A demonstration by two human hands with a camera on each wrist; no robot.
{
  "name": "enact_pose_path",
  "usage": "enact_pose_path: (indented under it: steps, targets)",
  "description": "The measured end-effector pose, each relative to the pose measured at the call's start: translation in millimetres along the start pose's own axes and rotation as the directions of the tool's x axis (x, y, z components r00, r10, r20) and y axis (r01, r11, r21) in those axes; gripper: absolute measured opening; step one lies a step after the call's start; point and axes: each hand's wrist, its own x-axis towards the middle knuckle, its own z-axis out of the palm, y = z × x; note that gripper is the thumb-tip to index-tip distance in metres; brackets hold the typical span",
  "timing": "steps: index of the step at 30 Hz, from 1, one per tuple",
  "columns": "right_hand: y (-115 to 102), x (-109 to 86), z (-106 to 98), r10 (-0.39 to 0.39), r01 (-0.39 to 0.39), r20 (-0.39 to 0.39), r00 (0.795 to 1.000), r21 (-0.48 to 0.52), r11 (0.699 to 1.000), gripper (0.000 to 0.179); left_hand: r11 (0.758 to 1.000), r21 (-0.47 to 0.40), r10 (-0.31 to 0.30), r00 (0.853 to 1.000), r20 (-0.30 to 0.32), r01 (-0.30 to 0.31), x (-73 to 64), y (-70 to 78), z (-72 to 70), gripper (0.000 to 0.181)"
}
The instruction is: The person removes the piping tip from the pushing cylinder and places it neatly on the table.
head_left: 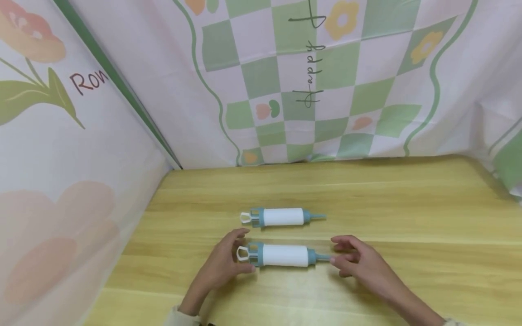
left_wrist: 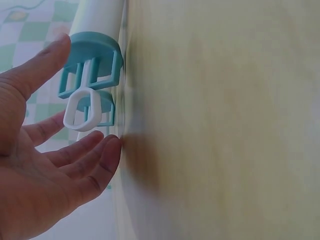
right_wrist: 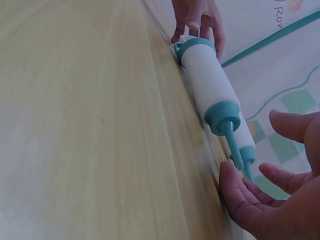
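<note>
Two syringe-like tubes lie parallel on the wooden table, each with a white barrel, teal ends, a thin teal nozzle and a white pull ring. Around the ring end of the nearer tube point(head_left: 285, 256) my left hand point(head_left: 223, 261) is spread, thumb on the near side and fingers on the far side. At its nozzle tip, my right hand point(head_left: 359, 262) has its fingers loosely bent and apart. In the left wrist view the white pull ring point(left_wrist: 82, 110) stands between thumb and fingers. The farther tube point(head_left: 283, 217) lies just beyond, its nozzle also pointing right.
The wood-grain table point(head_left: 408, 203) extends under both tubes. A cloth with green and white checks point(head_left: 297, 90) hangs at the table's back edge. Another flowered cloth point(head_left: 81, 158) hangs along the left side.
</note>
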Motion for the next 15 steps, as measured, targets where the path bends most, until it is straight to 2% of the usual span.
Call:
enact_pose_path:
  steps: [9,15]
  targets:
    - [-5.9,3.5,7.0,0.017,-0.018,0.019,1.000,0.098,0.995,0.058,0.995,-0.094,-0.024,1.000,0.016,0.025,4.4,3.7,1.7,0.088]
    - [-4.6,6.2,12.9,0.034,-0.035,0.010,0.999,0.089,0.995,0.058,0.994,-0.103,-0.044,0.998,0.032,0.048,5.6,4.6,3.8,0.090]
